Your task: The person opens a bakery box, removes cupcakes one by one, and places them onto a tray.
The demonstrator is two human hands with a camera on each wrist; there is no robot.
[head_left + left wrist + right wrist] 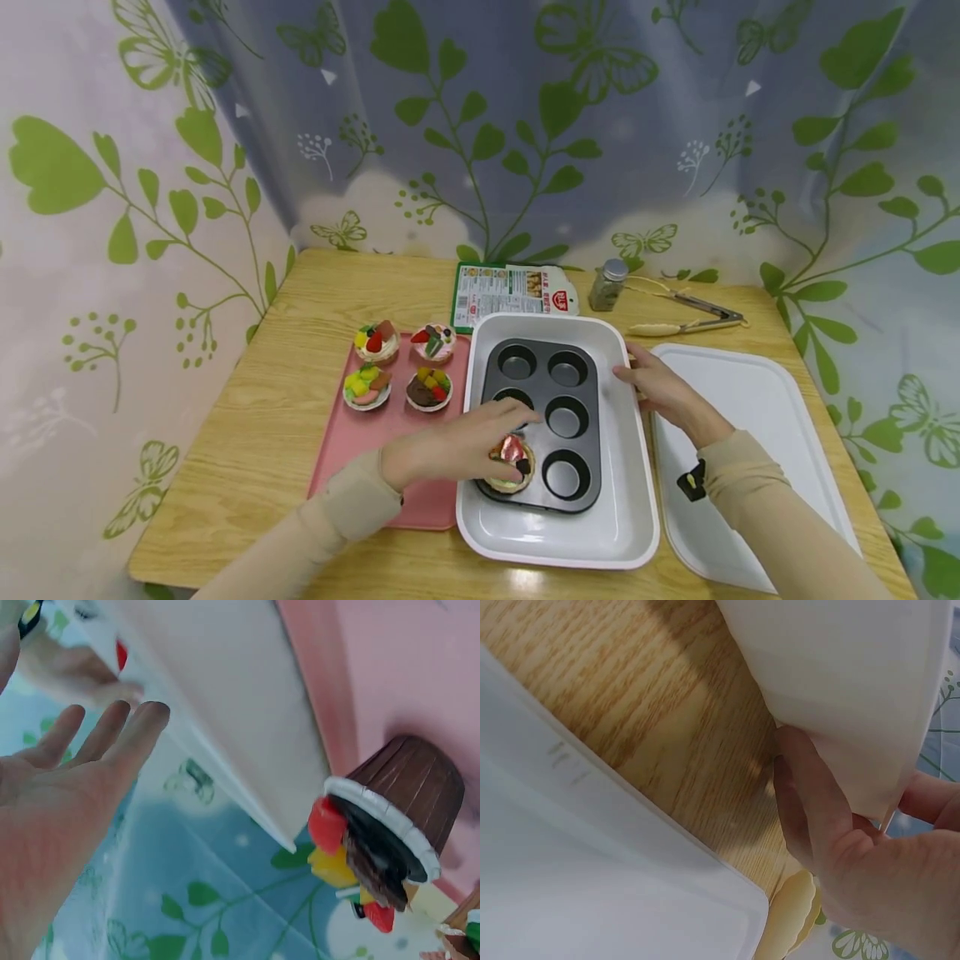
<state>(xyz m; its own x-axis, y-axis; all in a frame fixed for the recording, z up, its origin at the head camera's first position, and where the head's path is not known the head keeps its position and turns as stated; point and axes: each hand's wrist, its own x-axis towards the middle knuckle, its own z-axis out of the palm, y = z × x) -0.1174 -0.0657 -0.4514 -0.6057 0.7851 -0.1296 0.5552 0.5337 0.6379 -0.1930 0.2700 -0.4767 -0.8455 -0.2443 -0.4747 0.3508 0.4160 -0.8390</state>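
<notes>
A dark muffin tin (546, 423) lies inside a deep white tray (525, 546). In its near left cup sits a fruit-topped cupcake (512, 451). My left hand (468, 440) is over that cupcake, its thumb overlapping the topping in the head view. The left wrist view shows this hand (64, 795) with its fingers loosely extended. My right hand (667, 387) grips the white tray's right side, thumb over the rim and fingers against the outer wall, as the right wrist view shows.
Left of the white tray, a pink tray (360, 454) bears several cupcakes, one with a chocolate top (429, 389). A white lid (738, 450) lies to the right. Behind are tongs (697, 323), a spice jar (608, 285) and a printed packet (502, 293).
</notes>
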